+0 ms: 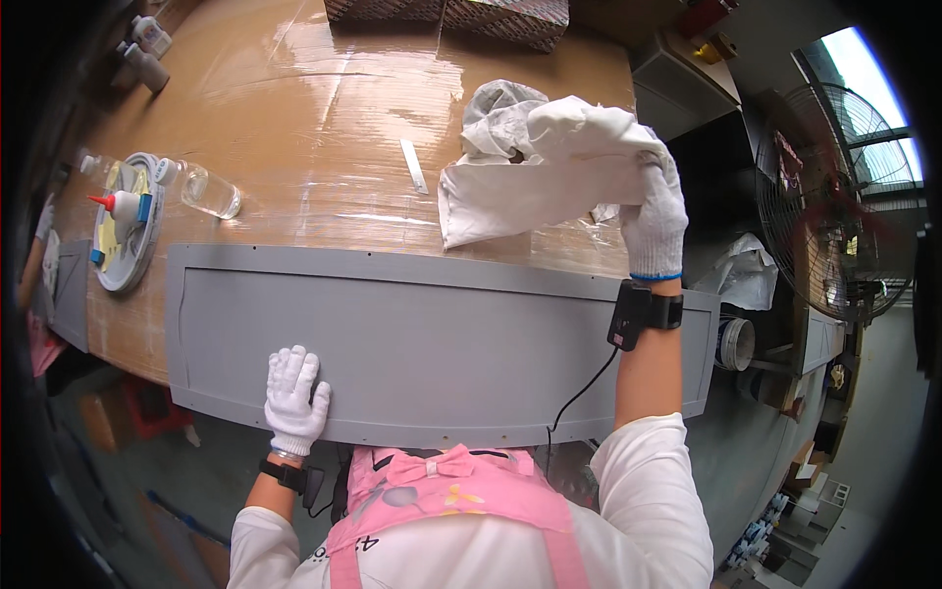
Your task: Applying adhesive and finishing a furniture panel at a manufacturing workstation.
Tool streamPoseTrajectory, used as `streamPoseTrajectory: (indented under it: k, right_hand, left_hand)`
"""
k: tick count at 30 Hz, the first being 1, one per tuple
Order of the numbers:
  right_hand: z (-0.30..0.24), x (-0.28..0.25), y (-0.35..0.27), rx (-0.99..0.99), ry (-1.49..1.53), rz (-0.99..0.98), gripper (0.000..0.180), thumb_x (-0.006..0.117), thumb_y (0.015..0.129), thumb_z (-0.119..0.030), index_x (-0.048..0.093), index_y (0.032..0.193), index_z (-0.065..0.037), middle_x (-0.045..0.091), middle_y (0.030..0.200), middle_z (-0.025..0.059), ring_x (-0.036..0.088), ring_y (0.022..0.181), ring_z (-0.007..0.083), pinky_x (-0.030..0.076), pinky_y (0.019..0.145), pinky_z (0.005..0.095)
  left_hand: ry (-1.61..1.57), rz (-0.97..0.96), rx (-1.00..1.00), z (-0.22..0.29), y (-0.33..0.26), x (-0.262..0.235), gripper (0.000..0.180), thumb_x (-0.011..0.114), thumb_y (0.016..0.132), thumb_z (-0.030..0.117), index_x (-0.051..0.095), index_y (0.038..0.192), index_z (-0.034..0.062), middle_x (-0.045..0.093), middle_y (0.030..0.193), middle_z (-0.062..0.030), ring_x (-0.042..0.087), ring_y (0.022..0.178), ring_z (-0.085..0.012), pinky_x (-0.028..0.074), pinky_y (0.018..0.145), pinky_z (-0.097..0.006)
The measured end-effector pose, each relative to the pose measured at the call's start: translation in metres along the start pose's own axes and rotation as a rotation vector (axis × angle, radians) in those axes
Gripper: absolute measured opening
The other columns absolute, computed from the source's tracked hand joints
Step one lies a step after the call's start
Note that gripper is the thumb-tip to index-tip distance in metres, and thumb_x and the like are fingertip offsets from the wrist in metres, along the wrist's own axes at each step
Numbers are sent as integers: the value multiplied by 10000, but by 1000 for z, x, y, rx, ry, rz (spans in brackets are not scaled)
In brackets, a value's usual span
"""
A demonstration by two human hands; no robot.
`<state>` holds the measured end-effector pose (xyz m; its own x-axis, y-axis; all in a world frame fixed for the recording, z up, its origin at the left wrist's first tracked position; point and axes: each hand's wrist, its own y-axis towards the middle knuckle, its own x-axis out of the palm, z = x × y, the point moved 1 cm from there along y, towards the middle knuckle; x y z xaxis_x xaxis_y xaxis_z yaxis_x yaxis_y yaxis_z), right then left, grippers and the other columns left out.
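Nearest the body, a pink apron (442, 496) stands against the near long edge of the grey framed panel (451, 344). The gloved left hand (293, 404) lies flat at that edge, left of centre, fingers nearly together, thumb apart, holding nothing.

The panel occupies the near side of the plastic-wrapped table (294, 118). Its long axis runs left to right across the person's front; the curve of its edges is at least partly lens bend. The recessed face is turned up.

Beyond the far edge, the gloved right hand (655, 218) has its fingers closed on a white cloth (525, 196). The cloth's long axis runs roughly left to right, free end pointing left, over the table; contact with the surface cannot be confirmed.

Progress, as judged: the panel is laid out and its face looks evenly grey. The cloth is in hand but off the panel. How much of the face is finished, and how much is left, cannot be determined.

Farther off: a white strip (414, 167), a clear bottle (208, 191) and a patterned box (505, 20).
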<state>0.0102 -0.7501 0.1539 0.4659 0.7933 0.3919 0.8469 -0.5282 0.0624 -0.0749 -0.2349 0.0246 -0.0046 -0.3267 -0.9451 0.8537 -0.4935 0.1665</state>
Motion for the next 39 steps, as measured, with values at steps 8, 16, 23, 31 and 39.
streamPoseTrajectory:
  k: [8,16,23,31,39]
  right_hand:
    - [-1,-224,-109,381,75,162,424,475,1038,-337,508,1339,-40,596,1266,113,564,1184,240,455,1028,325]
    - [87,-118,-193,131,-1716,-62,1014,551,796,-737,197,1564,-177,128,1599,236,36,1491,406,-49,1193,521]
    - [59,-127,-209,38,-1688,-620,822,565,863,-631,348,1506,-169,205,1606,109,111,1501,304,67,1214,467]
    - [-2,-325,-167,400,-1634,566,832,576,882,-558,233,1542,-185,66,1604,203,18,1485,416,33,1199,520]
    - [68,-177,-315,-433,-1336,-604,662,609,758,-555,469,1380,-376,328,1550,142,248,1467,351,134,1200,523]
  left_hand:
    - [24,12,40,2,-2,6,479,637,842,184,580,1302,64,512,1406,-152,414,1358,-361,280,1165,-518]
    - [123,-32,37,5,-3,11,460,569,887,137,551,1337,44,483,1437,-171,409,1361,-366,277,1171,-490]
    - [206,-63,-74,17,-24,23,501,504,947,177,456,1426,37,421,1484,-185,351,1398,-369,242,1185,-474]
    - [282,-85,-49,52,-36,39,506,405,1022,284,401,1453,18,381,1505,-204,321,1413,-369,236,1178,-462]
    - [223,-59,-77,63,-29,42,478,410,1020,258,432,1424,3,406,1480,-212,343,1398,-363,256,1166,-451]
